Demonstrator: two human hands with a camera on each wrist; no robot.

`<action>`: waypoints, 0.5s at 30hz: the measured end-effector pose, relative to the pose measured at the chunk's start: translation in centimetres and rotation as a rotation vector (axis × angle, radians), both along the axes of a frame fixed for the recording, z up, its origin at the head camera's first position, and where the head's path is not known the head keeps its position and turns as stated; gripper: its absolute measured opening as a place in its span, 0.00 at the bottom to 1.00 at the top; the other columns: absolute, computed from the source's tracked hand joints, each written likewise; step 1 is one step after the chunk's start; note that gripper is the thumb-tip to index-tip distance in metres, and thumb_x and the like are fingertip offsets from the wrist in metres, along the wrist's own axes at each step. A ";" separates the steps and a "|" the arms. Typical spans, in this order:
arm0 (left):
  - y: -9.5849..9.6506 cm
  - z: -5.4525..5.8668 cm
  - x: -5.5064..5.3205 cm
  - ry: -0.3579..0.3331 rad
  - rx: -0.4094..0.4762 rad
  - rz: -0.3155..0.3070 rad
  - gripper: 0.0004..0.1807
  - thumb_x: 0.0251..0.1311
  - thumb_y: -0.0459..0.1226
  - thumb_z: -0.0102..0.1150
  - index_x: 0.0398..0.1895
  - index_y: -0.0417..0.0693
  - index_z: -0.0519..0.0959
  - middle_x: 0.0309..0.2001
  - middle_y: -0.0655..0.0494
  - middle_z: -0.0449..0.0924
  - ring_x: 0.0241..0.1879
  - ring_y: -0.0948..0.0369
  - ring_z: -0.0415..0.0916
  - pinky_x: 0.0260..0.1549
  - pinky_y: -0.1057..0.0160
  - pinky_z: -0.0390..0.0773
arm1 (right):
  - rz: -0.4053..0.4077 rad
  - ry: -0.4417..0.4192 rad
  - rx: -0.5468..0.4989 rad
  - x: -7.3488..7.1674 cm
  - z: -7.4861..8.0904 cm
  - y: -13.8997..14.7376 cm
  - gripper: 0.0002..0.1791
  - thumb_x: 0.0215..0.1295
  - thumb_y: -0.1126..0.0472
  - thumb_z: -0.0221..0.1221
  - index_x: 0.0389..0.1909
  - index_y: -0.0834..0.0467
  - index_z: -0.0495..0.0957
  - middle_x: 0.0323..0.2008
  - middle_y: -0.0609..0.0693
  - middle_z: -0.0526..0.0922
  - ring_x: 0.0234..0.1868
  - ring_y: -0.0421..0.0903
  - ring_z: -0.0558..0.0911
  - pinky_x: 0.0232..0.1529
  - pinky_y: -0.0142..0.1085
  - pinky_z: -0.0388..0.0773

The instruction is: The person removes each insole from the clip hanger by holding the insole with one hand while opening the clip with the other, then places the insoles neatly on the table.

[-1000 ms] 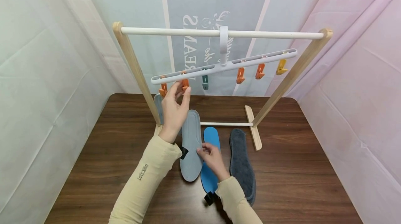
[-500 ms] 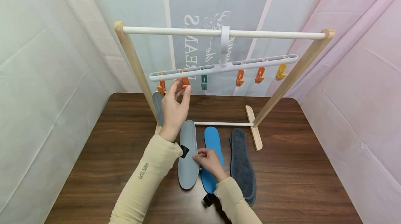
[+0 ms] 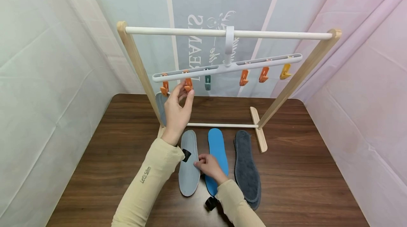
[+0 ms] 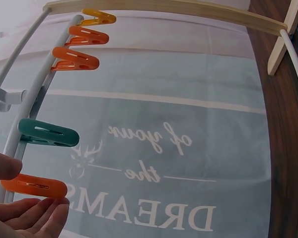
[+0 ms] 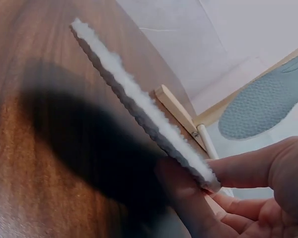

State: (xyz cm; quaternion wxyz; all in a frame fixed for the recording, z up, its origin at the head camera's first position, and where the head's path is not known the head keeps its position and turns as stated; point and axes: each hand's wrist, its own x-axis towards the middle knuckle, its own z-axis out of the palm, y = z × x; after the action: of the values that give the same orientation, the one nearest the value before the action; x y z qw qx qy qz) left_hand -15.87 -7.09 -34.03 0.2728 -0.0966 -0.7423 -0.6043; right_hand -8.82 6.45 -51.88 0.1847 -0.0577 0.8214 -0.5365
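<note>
My right hand [image 3: 210, 166] pinches a grey insole [image 3: 188, 175] by its right edge, between thumb and fingers. Seen edge-on in the right wrist view, that insole [image 5: 139, 106] is held above the table and has a fluffy white side. Up at the white hanger [image 3: 203, 70], my left hand [image 3: 177, 114] holds an orange clip [image 3: 188, 84], thumb on one side and fingertips on the other. Another grey insole [image 3: 160, 105] hangs below the leftmost orange clip [image 3: 164, 87], partly behind the rack's post.
A blue insole [image 3: 217, 142] lies partly under my right hand. Dark grey fuzzy insoles [image 3: 246, 168] lie stacked to its right. The hanger carries a green clip [image 3: 208, 83], more orange clips [image 3: 243, 78] and a yellow clip [image 3: 285, 72]. A wooden rack [image 3: 281, 82] stands around it.
The grey insole in my right hand has moved down and slightly left, away from the hanger. My left hand has stayed at the orange clip while the hanger has shifted slightly.
</note>
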 end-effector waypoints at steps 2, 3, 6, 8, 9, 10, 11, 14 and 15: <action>-0.1 -0.1 0.0 -0.003 -0.008 0.006 0.23 0.67 0.35 0.55 0.64 0.36 0.69 0.54 0.41 0.77 0.54 0.53 0.77 0.56 0.61 0.77 | 0.004 0.004 0.018 0.0 -0.1 -0.1 0.15 0.63 0.66 0.59 0.46 0.72 0.77 0.23 0.54 0.80 0.23 0.41 0.78 0.23 0.33 0.78; -0.1 -0.2 0.0 -0.005 -0.011 0.008 0.24 0.67 0.35 0.55 0.64 0.37 0.69 0.54 0.41 0.77 0.54 0.53 0.77 0.56 0.61 0.77 | 0.009 0.009 0.022 0.1 -0.2 -0.1 0.17 0.62 0.66 0.59 0.48 0.73 0.76 0.24 0.54 0.81 0.23 0.41 0.78 0.23 0.33 0.78; -0.2 -0.3 0.1 -0.014 -0.016 0.020 0.23 0.67 0.36 0.55 0.64 0.38 0.70 0.54 0.42 0.78 0.52 0.53 0.78 0.55 0.61 0.78 | 0.027 0.022 0.038 0.2 -0.3 -0.3 0.21 0.61 0.66 0.60 0.53 0.74 0.73 0.25 0.55 0.80 0.21 0.41 0.77 0.23 0.32 0.76; -0.2 -0.3 0.2 -0.019 -0.017 0.026 0.22 0.68 0.37 0.54 0.63 0.38 0.71 0.54 0.42 0.78 0.52 0.53 0.78 0.55 0.61 0.78 | 0.039 0.039 0.043 0.2 -0.3 -0.3 0.23 0.61 0.67 0.60 0.54 0.75 0.72 0.25 0.54 0.80 0.20 0.40 0.75 0.22 0.32 0.75; -0.2 -0.2 0.2 -0.020 -0.017 0.029 0.22 0.68 0.37 0.53 0.63 0.38 0.71 0.54 0.42 0.78 0.52 0.53 0.78 0.55 0.61 0.78 | 0.043 0.044 0.050 0.3 -0.3 -0.3 0.23 0.60 0.67 0.60 0.54 0.74 0.72 0.25 0.54 0.79 0.20 0.40 0.73 0.22 0.32 0.73; -0.2 -0.2 0.2 -0.022 -0.015 0.031 0.22 0.69 0.38 0.53 0.63 0.39 0.71 0.54 0.42 0.78 0.52 0.52 0.78 0.55 0.60 0.78 | 0.047 0.052 0.056 0.3 -0.2 -0.4 0.23 0.60 0.67 0.60 0.54 0.74 0.72 0.24 0.54 0.78 0.19 0.40 0.71 0.22 0.31 0.71; -0.2 -0.2 0.2 -0.024 -0.012 0.030 0.21 0.69 0.38 0.53 0.62 0.39 0.72 0.54 0.42 0.78 0.52 0.52 0.78 0.55 0.60 0.78 | 0.052 0.062 0.063 0.3 -0.2 -0.4 0.22 0.60 0.67 0.60 0.54 0.74 0.72 0.24 0.53 0.77 0.20 0.40 0.70 0.22 0.31 0.70; -0.2 -0.2 0.2 -0.029 -0.011 0.028 0.21 0.69 0.39 0.53 0.62 0.39 0.72 0.55 0.43 0.78 0.52 0.52 0.78 0.55 0.60 0.78 | 0.058 0.083 0.095 0.4 0.1 -0.4 0.21 0.59 0.67 0.60 0.52 0.73 0.73 0.25 0.52 0.76 0.22 0.41 0.69 0.23 0.31 0.69; -0.2 -0.2 0.2 -0.031 -0.012 0.026 0.22 0.69 0.39 0.53 0.63 0.40 0.72 0.55 0.43 0.78 0.53 0.52 0.78 0.55 0.60 0.78 | 0.058 0.092 0.116 0.4 0.2 -0.5 0.21 0.59 0.67 0.60 0.53 0.73 0.73 0.26 0.52 0.76 0.23 0.41 0.70 0.23 0.32 0.69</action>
State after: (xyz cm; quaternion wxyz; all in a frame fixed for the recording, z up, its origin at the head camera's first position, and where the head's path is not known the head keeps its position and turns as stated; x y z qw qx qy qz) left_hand -15.64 -7.27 -34.25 0.2684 -0.0793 -0.7511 -0.5979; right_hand -8.40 5.98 -51.72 0.1654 -0.0953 0.8568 -0.4791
